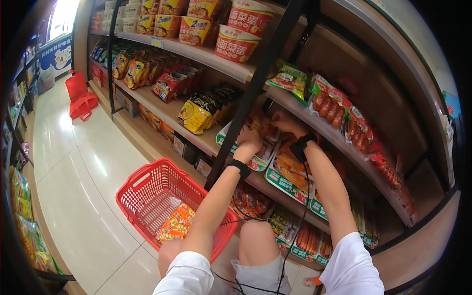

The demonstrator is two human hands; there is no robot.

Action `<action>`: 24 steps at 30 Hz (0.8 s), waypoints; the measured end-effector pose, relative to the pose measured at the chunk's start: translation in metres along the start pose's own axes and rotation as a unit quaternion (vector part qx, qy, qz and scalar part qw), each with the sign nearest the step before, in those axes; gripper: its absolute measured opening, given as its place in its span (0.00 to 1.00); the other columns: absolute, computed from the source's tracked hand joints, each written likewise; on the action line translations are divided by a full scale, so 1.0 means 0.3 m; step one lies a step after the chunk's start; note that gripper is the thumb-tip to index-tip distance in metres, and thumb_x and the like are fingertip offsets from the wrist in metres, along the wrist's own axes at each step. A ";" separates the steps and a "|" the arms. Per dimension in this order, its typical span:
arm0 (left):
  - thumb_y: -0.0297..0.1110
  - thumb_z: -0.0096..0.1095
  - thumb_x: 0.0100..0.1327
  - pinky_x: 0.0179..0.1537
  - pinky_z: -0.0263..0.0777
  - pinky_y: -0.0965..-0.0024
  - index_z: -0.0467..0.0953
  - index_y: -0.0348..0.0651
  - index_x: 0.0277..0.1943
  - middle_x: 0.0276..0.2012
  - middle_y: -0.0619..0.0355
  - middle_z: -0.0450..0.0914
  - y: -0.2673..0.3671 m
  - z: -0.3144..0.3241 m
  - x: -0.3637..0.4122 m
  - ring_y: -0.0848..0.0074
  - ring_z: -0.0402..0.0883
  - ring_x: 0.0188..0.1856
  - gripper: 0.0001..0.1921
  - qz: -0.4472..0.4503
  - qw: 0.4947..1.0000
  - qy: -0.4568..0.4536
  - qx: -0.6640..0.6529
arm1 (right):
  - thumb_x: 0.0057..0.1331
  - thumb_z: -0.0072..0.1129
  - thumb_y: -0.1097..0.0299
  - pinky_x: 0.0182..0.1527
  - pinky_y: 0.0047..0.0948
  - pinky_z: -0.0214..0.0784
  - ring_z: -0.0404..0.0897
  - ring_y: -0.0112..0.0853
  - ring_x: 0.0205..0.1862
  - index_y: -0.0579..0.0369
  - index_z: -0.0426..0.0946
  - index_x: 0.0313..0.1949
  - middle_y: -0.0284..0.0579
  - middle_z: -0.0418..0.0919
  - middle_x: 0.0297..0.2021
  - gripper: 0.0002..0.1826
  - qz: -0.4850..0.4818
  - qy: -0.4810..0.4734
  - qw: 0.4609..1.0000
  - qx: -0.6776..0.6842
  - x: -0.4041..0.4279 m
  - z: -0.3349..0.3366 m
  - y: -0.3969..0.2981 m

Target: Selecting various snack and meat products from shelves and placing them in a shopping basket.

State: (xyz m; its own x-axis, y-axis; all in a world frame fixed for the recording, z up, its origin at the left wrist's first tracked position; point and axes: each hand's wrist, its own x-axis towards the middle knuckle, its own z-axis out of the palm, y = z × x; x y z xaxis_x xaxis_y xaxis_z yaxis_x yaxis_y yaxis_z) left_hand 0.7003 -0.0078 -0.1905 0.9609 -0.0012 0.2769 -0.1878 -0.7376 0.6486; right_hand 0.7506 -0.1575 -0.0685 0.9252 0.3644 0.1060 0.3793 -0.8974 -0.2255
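Both hands reach into a middle shelf of a shop rack. My left hand point(250, 139) is over a display tray point(261, 162) of small packaged snacks, just right of a black rack post point(250, 107). My right hand point(289, 123) is beside it, under the edge of the shelf above, with its fingers curled toward orange-red packets point(261, 123). Blur and shade hide whether either hand grips a packet. A second tray point(289, 184) with orange packets lies below my right forearm. The red plastic basket point(142, 180) on the floor holds orange snack packets point(179, 221).
Instant noodle cups point(236, 44) and bagged noodles point(210, 107) fill the shelves at left. Packaged sausages point(328, 108) line the shelf above my right arm. Black cables point(306, 191) hang from my wrist straps. Red bags point(79, 96) sit on the tiled floor point(81, 177).
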 end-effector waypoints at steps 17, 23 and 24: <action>0.23 0.56 0.55 0.57 0.72 0.46 0.78 0.21 0.43 0.50 0.15 0.71 0.285 -0.296 -0.171 0.28 0.75 0.50 0.15 0.166 0.977 0.106 -0.082 | 0.65 0.52 0.54 0.62 0.44 0.70 0.80 0.45 0.57 0.52 0.83 0.52 0.51 0.82 0.53 0.22 0.010 0.025 0.978 -0.207 0.158 0.119 0.151; 0.29 0.57 0.57 0.43 0.75 0.57 0.79 0.19 0.37 0.26 0.34 0.80 0.091 -0.469 -0.189 0.48 0.83 0.36 0.15 0.181 0.979 0.001 -0.093 | 0.58 0.62 0.55 0.49 0.48 0.74 0.84 0.46 0.44 0.49 0.84 0.46 0.53 0.85 0.41 0.19 -0.049 0.177 0.965 -0.187 0.126 0.213 -0.047; 0.28 0.57 0.59 0.42 0.76 0.62 0.80 0.21 0.40 0.29 0.40 0.82 0.115 -0.508 -0.210 0.60 0.85 0.36 0.15 0.136 0.979 -0.058 -0.138 | 0.58 0.62 0.55 0.49 0.48 0.74 0.84 0.46 0.44 0.49 0.84 0.46 0.53 0.85 0.41 0.19 -0.047 0.176 0.966 -0.182 0.130 0.206 -0.030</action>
State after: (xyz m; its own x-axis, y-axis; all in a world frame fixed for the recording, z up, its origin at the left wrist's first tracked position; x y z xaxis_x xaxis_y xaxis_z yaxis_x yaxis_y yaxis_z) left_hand 0.6021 0.0697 -0.0776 0.8818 -0.2605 0.3932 -0.4717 -0.4895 0.7334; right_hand 0.7839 -0.1198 -0.1221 0.8011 0.3984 0.4468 0.3721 -0.9161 0.1496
